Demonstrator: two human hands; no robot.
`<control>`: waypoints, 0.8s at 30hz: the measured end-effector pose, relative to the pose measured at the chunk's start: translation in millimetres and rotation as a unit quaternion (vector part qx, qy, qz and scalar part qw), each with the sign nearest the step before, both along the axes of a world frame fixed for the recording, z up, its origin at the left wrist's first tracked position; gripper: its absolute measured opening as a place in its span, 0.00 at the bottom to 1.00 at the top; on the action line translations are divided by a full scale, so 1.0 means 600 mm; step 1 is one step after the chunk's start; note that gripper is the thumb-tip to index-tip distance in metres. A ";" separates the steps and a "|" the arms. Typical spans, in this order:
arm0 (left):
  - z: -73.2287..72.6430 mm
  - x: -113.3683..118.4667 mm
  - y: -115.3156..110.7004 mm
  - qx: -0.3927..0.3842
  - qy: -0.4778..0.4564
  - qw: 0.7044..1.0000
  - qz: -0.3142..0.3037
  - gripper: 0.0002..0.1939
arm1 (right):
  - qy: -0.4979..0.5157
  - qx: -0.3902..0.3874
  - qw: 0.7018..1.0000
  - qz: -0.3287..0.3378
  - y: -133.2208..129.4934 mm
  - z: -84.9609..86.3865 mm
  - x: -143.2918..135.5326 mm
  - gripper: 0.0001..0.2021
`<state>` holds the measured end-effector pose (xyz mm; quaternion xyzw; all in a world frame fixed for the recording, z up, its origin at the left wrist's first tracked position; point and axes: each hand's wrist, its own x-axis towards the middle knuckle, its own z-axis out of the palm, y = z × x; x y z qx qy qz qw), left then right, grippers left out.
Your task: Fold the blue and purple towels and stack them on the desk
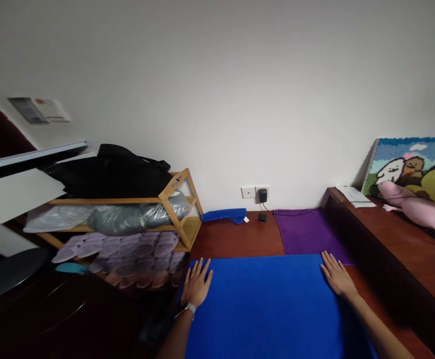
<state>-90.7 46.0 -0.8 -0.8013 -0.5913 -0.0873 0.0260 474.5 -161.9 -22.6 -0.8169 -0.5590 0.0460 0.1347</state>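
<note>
A large blue cloth (265, 304) lies spread over the reddish-brown wooden surface in front of me. Flat near its far left corner rests my left hand (196, 283), fingers stretched out, with a watch-like band at the wrist. My right hand (337, 274) lies on the far right corner, its fingers spread too. Just past the right hand is a purple cloth (307, 229), partly covered by the blue one. A folded blue cloth (224, 215) with a white tag sits by the wall.
A wooden rack (180, 219) at left holds a black bag (116, 172), plastic-wrapped bundles and several slippers (138, 244). A black adapter (262, 195) is plugged into the wall, its cord running right. On a raised ledge at right are a pink plush toy (415, 207) and a picture (404, 164).
</note>
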 end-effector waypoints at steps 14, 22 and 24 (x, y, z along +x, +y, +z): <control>-0.001 -0.001 0.001 0.000 0.007 1.000 -0.005 0.29 | 0.026 0.105 0.967 0.231 0.049 0.017 -0.402 0.31; -0.002 0.002 0.002 0.002 0.001 1.000 -0.003 0.28 | -0.025 0.000 0.999 0.035 -0.101 -0.037 -0.140 0.34; 0.001 0.003 0.001 0.000 0.003 1.000 -0.004 0.28 | -0.030 -0.028 0.999 -0.034 -0.140 -0.048 -0.058 0.37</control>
